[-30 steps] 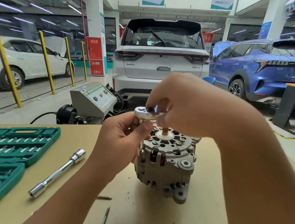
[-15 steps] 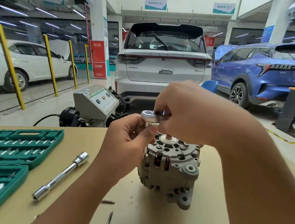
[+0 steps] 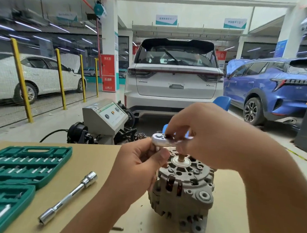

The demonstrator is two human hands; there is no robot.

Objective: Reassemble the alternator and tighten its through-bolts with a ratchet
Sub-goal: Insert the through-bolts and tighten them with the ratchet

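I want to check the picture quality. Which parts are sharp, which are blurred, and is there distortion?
Head view: alternator and ratchet fairly sharp; socket case and left edge smeared by blur; yellow posts lean from wide-angle distortion; soft, even light, faint shadows on the table.

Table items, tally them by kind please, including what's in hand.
Alternator: 1
Ratchet: 1
Extension bar with socket: 1
Green tool case halves: 2
Loose bolts: 2
Total: 7
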